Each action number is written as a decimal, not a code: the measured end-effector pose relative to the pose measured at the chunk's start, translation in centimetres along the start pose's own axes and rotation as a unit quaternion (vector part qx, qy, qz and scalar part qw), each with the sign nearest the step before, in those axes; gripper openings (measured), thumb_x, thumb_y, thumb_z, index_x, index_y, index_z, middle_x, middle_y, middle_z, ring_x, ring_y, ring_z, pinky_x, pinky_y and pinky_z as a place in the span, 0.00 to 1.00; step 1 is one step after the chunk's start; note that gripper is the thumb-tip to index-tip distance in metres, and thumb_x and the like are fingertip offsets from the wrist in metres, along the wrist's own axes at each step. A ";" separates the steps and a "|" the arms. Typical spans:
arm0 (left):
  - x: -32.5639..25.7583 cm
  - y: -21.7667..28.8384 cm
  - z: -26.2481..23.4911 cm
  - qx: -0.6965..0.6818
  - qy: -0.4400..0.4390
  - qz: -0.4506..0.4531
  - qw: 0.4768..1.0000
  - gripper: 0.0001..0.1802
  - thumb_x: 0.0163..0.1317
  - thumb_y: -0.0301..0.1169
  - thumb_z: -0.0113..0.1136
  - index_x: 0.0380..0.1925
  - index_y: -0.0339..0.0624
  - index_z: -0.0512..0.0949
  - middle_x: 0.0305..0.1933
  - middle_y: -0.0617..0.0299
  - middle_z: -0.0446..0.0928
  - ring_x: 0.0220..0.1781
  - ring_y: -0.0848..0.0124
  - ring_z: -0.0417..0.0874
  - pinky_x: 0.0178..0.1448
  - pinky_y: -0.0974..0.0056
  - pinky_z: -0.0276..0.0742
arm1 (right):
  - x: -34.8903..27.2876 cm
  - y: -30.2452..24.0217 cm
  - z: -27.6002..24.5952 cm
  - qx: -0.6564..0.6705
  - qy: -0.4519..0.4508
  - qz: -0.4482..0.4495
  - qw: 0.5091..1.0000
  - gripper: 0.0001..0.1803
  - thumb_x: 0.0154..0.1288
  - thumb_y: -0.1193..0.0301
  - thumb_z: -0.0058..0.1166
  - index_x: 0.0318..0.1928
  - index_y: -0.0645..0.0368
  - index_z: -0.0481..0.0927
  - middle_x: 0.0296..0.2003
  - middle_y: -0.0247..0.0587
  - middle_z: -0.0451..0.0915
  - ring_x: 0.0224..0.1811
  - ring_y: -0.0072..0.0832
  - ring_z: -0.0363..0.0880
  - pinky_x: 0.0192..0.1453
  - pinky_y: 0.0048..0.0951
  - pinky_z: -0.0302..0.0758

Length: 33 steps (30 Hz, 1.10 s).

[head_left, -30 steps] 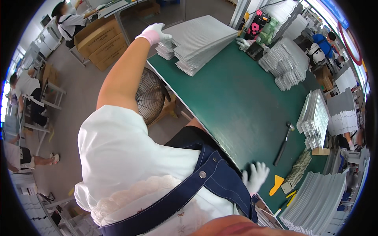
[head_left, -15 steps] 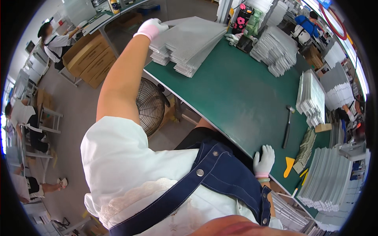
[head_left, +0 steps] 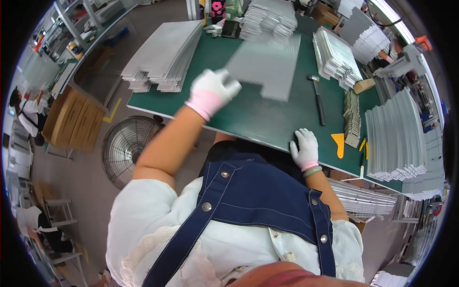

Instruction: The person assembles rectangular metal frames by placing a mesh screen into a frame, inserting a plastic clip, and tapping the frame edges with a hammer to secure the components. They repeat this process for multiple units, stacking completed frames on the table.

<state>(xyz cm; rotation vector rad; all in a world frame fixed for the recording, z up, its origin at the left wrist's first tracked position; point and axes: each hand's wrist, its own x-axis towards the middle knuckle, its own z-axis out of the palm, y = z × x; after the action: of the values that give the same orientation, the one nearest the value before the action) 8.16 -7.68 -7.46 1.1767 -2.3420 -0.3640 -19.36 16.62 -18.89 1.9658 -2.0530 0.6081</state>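
L hand (head_left: 213,91), white-gloved, grips a flat grey notched cardboard sheet (head_left: 267,64) by its edge, held above the green work mat (head_left: 267,119). R hand (head_left: 304,146), also gloved, lies flat w/ fingers spread on mat's near edge, holding nothing; black-handled hammer (head_left: 317,98) near it.

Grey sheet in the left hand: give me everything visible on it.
The grey sheet is a flat, thin panel, looking like card or corrugated board, with a stepped notch cut along its near edge. It is motion-blurred, so surface detail is unclear. The gloved left hand grips its left corner and holds it roughly level over the green table; whether it touches the mat cannot be told. The right hand rests flat on the table, apart from it.
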 end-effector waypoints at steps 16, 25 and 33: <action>14.2 1.8 4.9 0.093 -0.128 0.091 0.983 0.32 0.61 0.60 0.54 0.43 0.39 0.80 0.44 0.43 0.78 0.48 0.47 0.80 0.54 0.48 0.77 | 12.9 2.4 -5.1 0.195 -0.284 0.024 0.939 0.20 0.62 0.55 0.58 0.45 0.58 0.85 0.35 0.48 0.85 0.37 0.45 0.84 0.46 0.41 0.80; 41.4 -2.3 6.1 -0.066 0.024 0.020 0.997 0.40 0.69 0.59 0.44 0.51 0.26 0.76 0.51 0.32 0.78 0.59 0.43 0.77 0.66 0.53 0.68 | 45.6 17.2 0.8 0.294 0.116 0.211 0.925 0.30 0.71 0.54 0.49 0.64 0.64 0.73 0.64 0.54 0.73 0.68 0.43 0.69 0.71 0.35 0.64; 41.2 -2.3 8.6 -0.092 0.012 0.036 0.995 0.38 0.69 0.58 0.47 0.54 0.27 0.76 0.55 0.37 0.78 0.61 0.47 0.77 0.66 0.55 0.70 | 52.7 18.4 5.4 0.118 0.033 0.260 0.958 0.33 0.67 0.52 0.50 0.64 0.63 0.72 0.65 0.55 0.71 0.71 0.48 0.63 0.75 0.39 0.59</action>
<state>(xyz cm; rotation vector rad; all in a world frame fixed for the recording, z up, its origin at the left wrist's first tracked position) -15.87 -42.07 -3.11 1.0010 -2.2683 -0.5255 -40.68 -32.65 -2.79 1.4688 -2.5671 1.0489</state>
